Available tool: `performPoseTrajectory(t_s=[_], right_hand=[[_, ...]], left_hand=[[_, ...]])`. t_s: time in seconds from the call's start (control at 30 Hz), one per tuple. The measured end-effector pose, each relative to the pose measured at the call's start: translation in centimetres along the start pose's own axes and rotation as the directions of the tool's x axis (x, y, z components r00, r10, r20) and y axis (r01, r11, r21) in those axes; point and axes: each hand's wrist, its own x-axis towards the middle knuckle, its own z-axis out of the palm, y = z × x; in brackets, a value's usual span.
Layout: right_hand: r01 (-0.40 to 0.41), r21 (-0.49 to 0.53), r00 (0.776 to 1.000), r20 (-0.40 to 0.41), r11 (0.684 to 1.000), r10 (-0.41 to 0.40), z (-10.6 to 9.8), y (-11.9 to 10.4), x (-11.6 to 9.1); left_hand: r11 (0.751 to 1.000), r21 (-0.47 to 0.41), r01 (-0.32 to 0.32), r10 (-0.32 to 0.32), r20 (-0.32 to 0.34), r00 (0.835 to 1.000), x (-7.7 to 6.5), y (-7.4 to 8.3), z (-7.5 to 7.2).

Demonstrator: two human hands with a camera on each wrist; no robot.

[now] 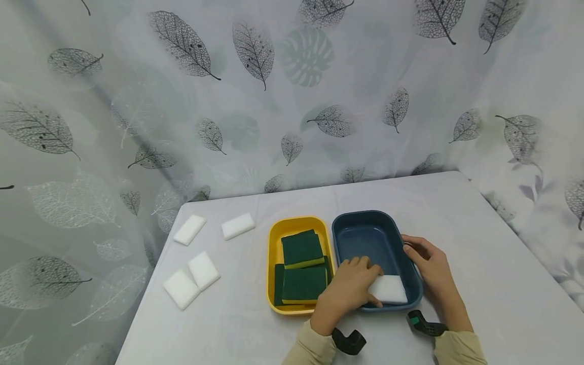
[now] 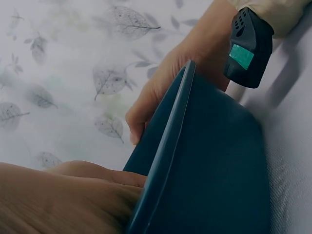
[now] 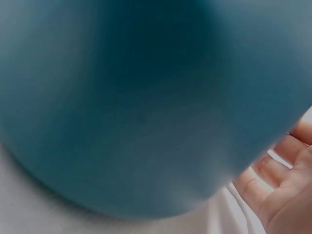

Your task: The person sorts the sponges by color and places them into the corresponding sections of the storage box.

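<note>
My left hand [image 1: 351, 284] reaches over the near left rim of the blue tray [image 1: 362, 219]. Its thumb and fingers hold a white sponge [image 1: 389, 290] lying at the tray's near end. In the left wrist view, the left hand [image 2: 92, 187] passes over the rim and hides the sponge. My right hand [image 1: 431, 266] grips the tray's right rim, thumb at the edge; its fingers [image 3: 273, 170] show along the outside wall in the right wrist view. Left of it stands a yellow tray [image 1: 272, 238] with several green-and-yellow sponges [image 1: 303, 285] inside, some stacked.
On the white tablecloth [image 1: 242, 284], several white sponges lie to the left: one sponge [image 1: 189, 229] and another sponge [image 1: 238, 226] apart, with a pair [image 1: 181, 289] touching nearer me. A leaf-patterned curtain [image 1: 292, 101] hangs behind the table and at its sides.
</note>
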Motion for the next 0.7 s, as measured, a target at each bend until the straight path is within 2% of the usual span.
performPoseTrajectory(t_s=[0.13, 0.5, 0.7], right_hand=[[-0.014, -0.006, 1.0, 0.007, 1.0, 0.014, 0.01, 0.1, -0.02], [-0.085, -0.054, 0.996, 0.017, 0.995, 0.086, -0.21, -0.1, 0.0], [-0.091, -0.056, 0.995, 0.024, 0.994, 0.093, -0.19, -0.08, 0.05]], left_hand=[[1.0, 0.02, 0.0, -0.001, 0.016, 1.0, 0.0, 0.05, 0.02], [0.999, -0.035, 0.004, -0.001, 0.072, 0.997, 0.12, 0.07, -0.36], [0.998, -0.055, 0.011, -0.007, 0.081, 0.997, 0.25, -0.12, -0.23]])
